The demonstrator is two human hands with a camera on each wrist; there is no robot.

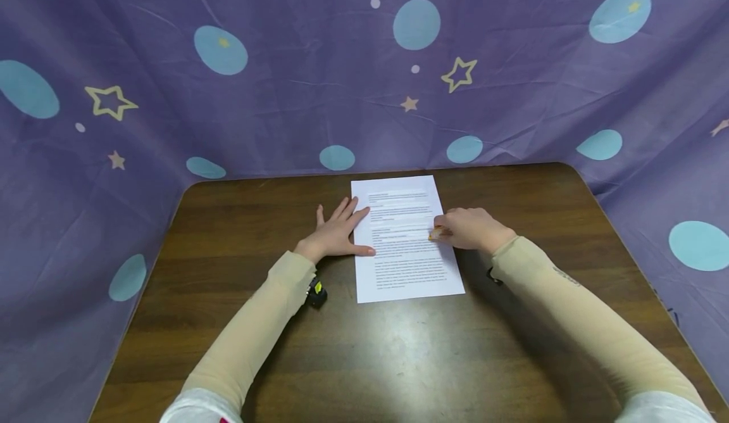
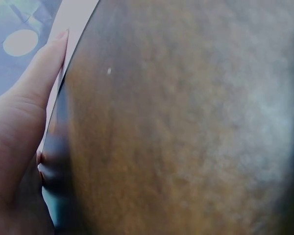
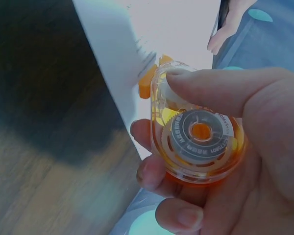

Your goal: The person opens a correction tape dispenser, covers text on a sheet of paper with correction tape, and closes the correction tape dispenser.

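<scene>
Right hand (image 1: 469, 228): fingers pinching one rounded, clear-and-orange plastic tape dispenser (image 3: 201, 139), tip at sheet's right side.
Left hand (image 1: 336, 230) fingers spread, on left margin of one white printed paper sheet (image 1: 401, 246), near mid back edge of brown wood-look counter (image 1: 410, 359). Two hands total. I'd keep tip flat, drag slow, even pressure, sheet pinned.

The head view looks down from above, wrist views (closer) sharing its paper (image 1: 402, 246)
</scene>
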